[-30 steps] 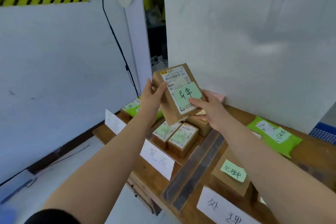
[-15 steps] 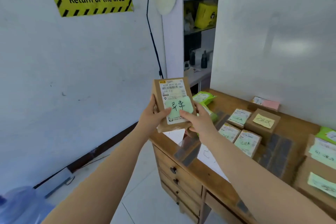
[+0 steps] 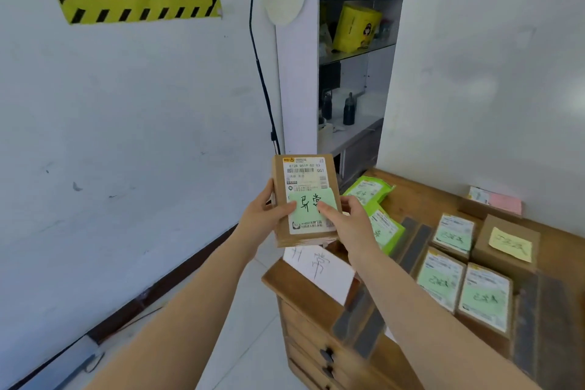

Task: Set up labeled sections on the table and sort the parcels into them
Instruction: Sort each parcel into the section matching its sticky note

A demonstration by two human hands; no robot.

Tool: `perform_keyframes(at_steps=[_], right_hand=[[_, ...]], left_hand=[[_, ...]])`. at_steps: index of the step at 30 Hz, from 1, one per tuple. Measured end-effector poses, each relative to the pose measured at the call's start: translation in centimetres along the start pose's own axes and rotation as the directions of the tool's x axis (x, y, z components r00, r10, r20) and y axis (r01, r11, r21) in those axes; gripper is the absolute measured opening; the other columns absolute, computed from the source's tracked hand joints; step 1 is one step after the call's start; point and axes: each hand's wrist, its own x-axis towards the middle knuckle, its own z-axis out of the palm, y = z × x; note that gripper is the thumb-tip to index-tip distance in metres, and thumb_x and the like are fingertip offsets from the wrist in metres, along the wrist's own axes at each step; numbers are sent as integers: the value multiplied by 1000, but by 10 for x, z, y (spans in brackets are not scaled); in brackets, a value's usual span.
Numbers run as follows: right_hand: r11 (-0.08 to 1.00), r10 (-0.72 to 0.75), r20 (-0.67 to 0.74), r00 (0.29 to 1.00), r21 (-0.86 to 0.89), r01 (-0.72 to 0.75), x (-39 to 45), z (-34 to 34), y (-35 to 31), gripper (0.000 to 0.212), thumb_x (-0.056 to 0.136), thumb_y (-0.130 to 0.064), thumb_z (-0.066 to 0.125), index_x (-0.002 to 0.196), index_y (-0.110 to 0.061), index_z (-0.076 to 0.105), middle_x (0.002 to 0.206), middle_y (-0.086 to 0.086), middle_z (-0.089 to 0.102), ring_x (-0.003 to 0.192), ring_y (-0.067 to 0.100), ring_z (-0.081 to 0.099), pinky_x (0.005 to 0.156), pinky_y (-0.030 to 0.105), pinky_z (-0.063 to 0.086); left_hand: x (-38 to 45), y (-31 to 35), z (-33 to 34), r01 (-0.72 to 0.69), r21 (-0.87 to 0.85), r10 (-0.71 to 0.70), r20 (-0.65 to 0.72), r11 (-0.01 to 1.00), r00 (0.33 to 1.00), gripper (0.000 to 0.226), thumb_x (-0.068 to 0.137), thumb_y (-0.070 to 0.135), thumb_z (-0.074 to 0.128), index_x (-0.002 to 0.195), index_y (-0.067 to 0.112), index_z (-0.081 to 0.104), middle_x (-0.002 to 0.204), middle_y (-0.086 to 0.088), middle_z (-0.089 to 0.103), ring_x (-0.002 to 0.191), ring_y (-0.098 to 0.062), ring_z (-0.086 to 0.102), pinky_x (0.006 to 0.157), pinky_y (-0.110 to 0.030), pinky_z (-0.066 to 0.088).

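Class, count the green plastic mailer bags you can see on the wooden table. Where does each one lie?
2. One green mailer bag lies at the table's far left corner; a second green mailer bag lies just nearer, partly behind the right hand. More may be hidden.

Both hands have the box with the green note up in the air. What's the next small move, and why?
Probably lower the box beside the green mailers, behind the white section card. Its green note looks to carry the same characters as that card, and left hand and right hand hold it just above there.

Five brown boxes [image 3: 305, 199], two green bags [image 3: 368, 190].
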Motion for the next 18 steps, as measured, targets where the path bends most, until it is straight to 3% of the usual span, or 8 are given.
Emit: perform_keyframes(at_steps=[2, 5, 9, 15, 18], right_hand=[[1000, 10, -21, 1000, 28, -9, 23, 7, 3, 21, 80, -30, 71, 89, -24, 54, 92, -6, 68, 73, 5, 69, 53, 20, 53], [999, 28, -63, 998, 41, -25, 60, 13, 5, 20, 80, -29, 71, 88, -25, 53, 90, -7, 67, 73, 6, 69, 54, 21, 53], [1000, 28, -157, 987, 12, -26, 102, 5, 4, 20, 81, -30, 69, 94, -28, 53, 98, -2, 65, 89, 17, 67, 77, 39, 57], [999, 30, -349, 937, -31, -44, 144, -28, 5, 30, 82, -31, 68, 106, -26, 49, 93, -7, 63, 81, 10, 64, 66, 28, 52], [996, 49, -448, 892, -48, -79, 167, -49, 6, 33, 82, -31, 68, 108, -26, 48, 100, -3, 63, 87, 14, 65, 71, 33, 55]], left_hand=[[28, -1, -6, -3, 24, 3, 6, 1000, 1000, 55, 85, 23, 65, 128, 45, 40, 119, 7, 63, 102, -18, 65, 91, -42, 53], [76, 4, -7, -25, 66, 23, 29, 998, 999, 40, 85, 22, 65, 104, 52, 47, 103, 20, 60, 91, -9, 66, 71, -27, 56], [133, 10, 6, -12, 61, 5, 103, 998, 995, 54, 85, 24, 64, 132, 38, 41, 115, 13, 58, 100, -18, 65, 84, -39, 56], [211, 9, 49, -17, 90, -6, 247, 996, 969, 57, 84, 24, 66, 135, 22, 40, 134, 3, 51, 109, -19, 60, 90, -37, 52], [251, 4, 79, 6, 59, -28, 371, 998, 928, 56, 84, 21, 65, 134, 17, 40, 136, -1, 52, 109, -17, 59, 80, -29, 51]])
